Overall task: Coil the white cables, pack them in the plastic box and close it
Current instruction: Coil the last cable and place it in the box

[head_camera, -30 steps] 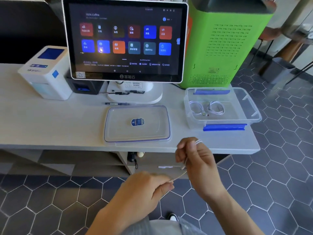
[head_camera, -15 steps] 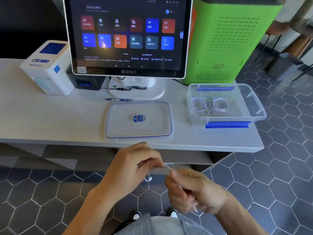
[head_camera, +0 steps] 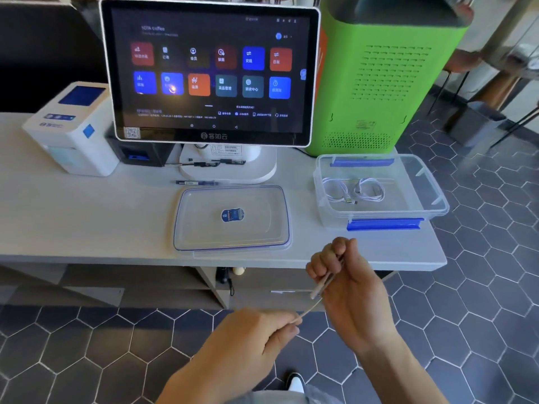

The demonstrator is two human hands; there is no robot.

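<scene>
Two coiled white cables (head_camera: 353, 190) already sit in the plastic box (head_camera: 431, 182), toward its left half. A third cable (head_camera: 319, 290) is in the hands, in front of the box and below the counter edge (head_camera: 87, 259).

State as I read it from the head view:
- right hand (head_camera: 347, 287): fingers curled round the cable, raised just in front of the box's near blue latch (head_camera: 385, 224). Whether loops are wound on the fingers I cannot tell; blur.
- left hand (head_camera: 250, 342): thumb and forefinger pinching the cable's lower run, further from the box, down and to its left.
- cable runs taut-ish between the two hands; free end not visible.

Box is open. Lid (head_camera: 232, 218) lies flat on the counter just left of the box, apart from it. Both blue latches look folded out.

Progress, my estimate: past halfway. Done: two cables coiled and packed. Left: finish coiling this one, drop it in the box (free room on its right side), seat the lid, snap latches. I see no other loose white cables around the box, so this is probably the last.

Behind the box: green cabinet (head_camera: 388, 77). Left of that: touchscreen terminal (head_camera: 210, 74), then a white printer (head_camera: 70, 129). A pen (head_camera: 195, 182) lies behind the lid.
</scene>
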